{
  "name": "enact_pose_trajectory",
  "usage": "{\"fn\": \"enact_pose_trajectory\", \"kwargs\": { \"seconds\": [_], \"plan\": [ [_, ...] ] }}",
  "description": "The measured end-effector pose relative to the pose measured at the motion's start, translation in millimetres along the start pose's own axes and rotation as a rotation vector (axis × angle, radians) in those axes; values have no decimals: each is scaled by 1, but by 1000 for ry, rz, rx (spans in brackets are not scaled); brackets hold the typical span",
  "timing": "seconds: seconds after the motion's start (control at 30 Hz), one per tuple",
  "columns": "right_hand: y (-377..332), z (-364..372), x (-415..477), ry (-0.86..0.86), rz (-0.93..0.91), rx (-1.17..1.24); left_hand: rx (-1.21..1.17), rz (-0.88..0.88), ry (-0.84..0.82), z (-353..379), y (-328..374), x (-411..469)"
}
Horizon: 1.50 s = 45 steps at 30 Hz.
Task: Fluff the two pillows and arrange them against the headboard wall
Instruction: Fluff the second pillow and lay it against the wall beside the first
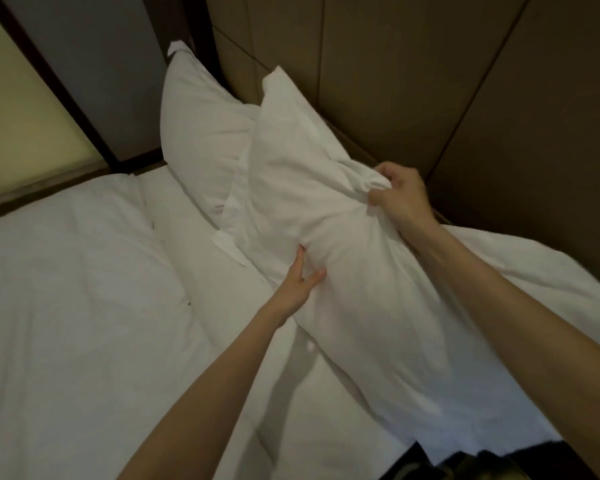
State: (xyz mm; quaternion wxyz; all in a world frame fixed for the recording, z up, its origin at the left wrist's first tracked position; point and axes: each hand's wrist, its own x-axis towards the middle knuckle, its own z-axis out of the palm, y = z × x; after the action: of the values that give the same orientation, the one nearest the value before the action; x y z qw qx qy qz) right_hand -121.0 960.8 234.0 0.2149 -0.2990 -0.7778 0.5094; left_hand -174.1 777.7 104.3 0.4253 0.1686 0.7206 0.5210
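Head view: the right hand (400,195) has its fingers (378,200) clenched on a bunched fold of the near pillow (326,209) cover. The left hand (300,278) presses its open fingers (300,259) flat into the pillow's lower side. Risk: a pull by the cover alone may shift the filling unevenly or drag the case off. The near pillow leans toward the headboard wall (430,81), overlapping the far pillow (201,133) at the bed's (66,289) head corner; a careless push could topple the far pillow.
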Motion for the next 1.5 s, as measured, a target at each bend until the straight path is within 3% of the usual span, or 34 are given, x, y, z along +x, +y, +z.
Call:
{"fn": "enact_pose_trajectory", "kwargs": {
  "seconds": [0.13, 0.23, 0.5, 0.63, 0.77, 0.93, 1.03, 1.13, 1.27, 1.5],
  "plan": [
    [47, 10, -6, -151, 145, -306, 172, 8, -40, 10, -16, -4],
    [70, 9, -7, -207, 246, -463, 282, -8, 20, 5, -28, -9],
    [69, 13, -8, -42, 147, -529, 109, -74, 299, -23, -28, -14],
    [51, -15, -8, 229, -48, -606, 116, -34, 274, -24, -7, -7],
    [37, -43, -11, 343, -145, -690, 221, 65, 171, -11, 31, 7],
    [38, -29, -38, 193, -367, -790, 201, 68, -48, 14, 59, 23],
    [71, -22, -68, -98, -484, -869, 219, 33, -25, 21, 52, 28],
    [110, -32, -82, -395, -416, -1172, 300, 28, -19, 21, 40, 30],
    [126, -63, -66, -286, -257, -1296, 411, 51, -26, 19, 38, 33],
    [122, -67, -100, -220, -432, -1253, 546, 213, 15, 22, 39, 45]
  ]
}}
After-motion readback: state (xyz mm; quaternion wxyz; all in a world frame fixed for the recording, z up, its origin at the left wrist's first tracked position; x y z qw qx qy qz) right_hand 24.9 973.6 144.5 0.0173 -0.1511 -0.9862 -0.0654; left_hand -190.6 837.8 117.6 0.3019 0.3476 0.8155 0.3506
